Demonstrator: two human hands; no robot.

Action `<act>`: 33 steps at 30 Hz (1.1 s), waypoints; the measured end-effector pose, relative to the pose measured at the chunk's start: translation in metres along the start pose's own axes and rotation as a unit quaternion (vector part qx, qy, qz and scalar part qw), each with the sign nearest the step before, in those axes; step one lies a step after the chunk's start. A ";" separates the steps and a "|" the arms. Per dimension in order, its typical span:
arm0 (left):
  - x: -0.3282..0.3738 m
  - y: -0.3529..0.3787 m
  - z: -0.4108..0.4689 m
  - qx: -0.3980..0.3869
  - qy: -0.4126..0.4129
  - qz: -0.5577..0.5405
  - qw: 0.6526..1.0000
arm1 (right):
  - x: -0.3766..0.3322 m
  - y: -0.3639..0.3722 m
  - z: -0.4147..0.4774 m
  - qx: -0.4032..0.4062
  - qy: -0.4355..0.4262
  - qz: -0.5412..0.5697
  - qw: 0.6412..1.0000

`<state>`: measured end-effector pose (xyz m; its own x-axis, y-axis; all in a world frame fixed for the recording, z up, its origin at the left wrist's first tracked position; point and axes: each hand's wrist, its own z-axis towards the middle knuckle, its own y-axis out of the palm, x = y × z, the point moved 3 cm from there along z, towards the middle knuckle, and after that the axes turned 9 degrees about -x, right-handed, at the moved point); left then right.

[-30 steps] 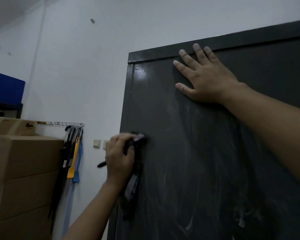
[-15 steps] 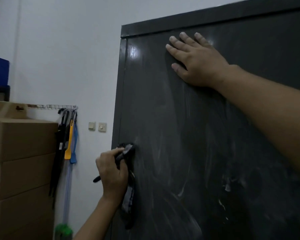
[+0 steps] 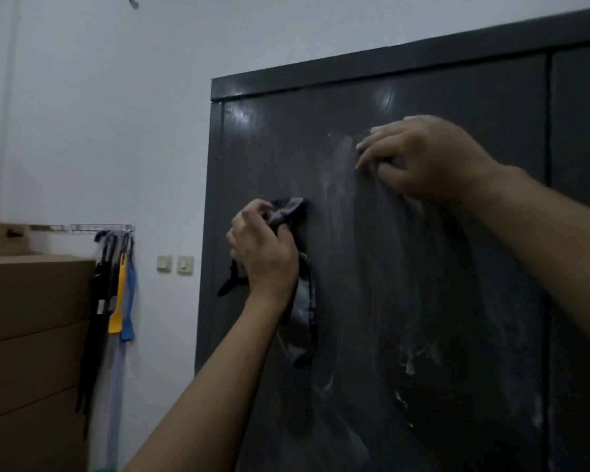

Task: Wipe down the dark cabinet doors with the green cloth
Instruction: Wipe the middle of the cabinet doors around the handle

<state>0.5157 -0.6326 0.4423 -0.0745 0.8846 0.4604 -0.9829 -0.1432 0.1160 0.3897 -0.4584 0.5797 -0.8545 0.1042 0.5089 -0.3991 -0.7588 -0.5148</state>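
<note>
The left hand (image 3: 263, 255) is gripping the bunched cloth (image 3: 288, 211) against the dark cabinet door (image 3: 457, 301), at eight o'clock from the right hand (image 3: 433, 158), whose curled fingers are holding nothing. So bunched, the cloth is probably only smearing the white streaks.

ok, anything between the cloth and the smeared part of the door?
Only the right hand: its curled fingers touch the door up and right of the cloth, at the top of the smears. The left hand grips the cloth against the door; the smears lower down have nothing visible over them.
</note>
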 end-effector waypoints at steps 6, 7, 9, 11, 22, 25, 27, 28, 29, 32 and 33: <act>0.033 0.021 0.020 -0.022 0.094 0.006 0.995 | 0.057 -0.024 -0.066 0.033 0.065 -0.043 0.996; 0.032 0.023 0.010 -0.056 0.120 0.021 0.991 | 0.064 -0.026 -0.077 0.040 0.070 -0.039 0.996; 0.029 0.024 -0.015 -0.123 0.172 0.061 0.976 | 0.073 -0.023 -0.097 0.044 0.068 -0.029 0.996; 0.026 0.025 -0.042 -0.166 0.217 0.099 0.957 | 0.076 -0.015 -0.112 0.032 0.050 -0.046 0.997; 0.046 0.041 0.028 -0.055 0.215 0.082 0.972 | 0.078 -0.004 -0.121 0.087 0.034 -0.071 0.993; 0.066 0.040 0.092 0.037 0.109 0.056 0.992 | 0.077 -0.002 -0.121 0.086 0.038 -0.081 0.992; 0.075 0.041 0.115 0.075 0.044 0.042 0.995 | 0.077 -0.003 -0.121 0.083 0.043 -0.080 0.992; 0.079 0.044 0.120 0.083 0.034 0.044 0.995 | 0.077 -0.004 -0.121 0.083 0.045 -0.077 0.992; 0.085 0.048 0.119 0.084 0.041 0.050 0.994 | 0.077 -0.004 -0.121 0.084 0.046 -0.075 0.993; 0.110 0.064 0.090 0.051 0.133 0.072 0.987 | 0.076 -0.004 -0.120 0.087 0.048 -0.069 0.993; 0.119 0.071 0.072 0.033 0.173 0.077 0.981 | 0.076 -0.004 -0.120 0.091 0.049 -0.068 0.992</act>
<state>0.4492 -0.5693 0.5690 -0.2847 0.9465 0.1520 -0.9435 -0.3047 0.1301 0.2860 -0.3699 0.5379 -0.8284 0.2685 0.4915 -0.4538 -0.8362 -0.3080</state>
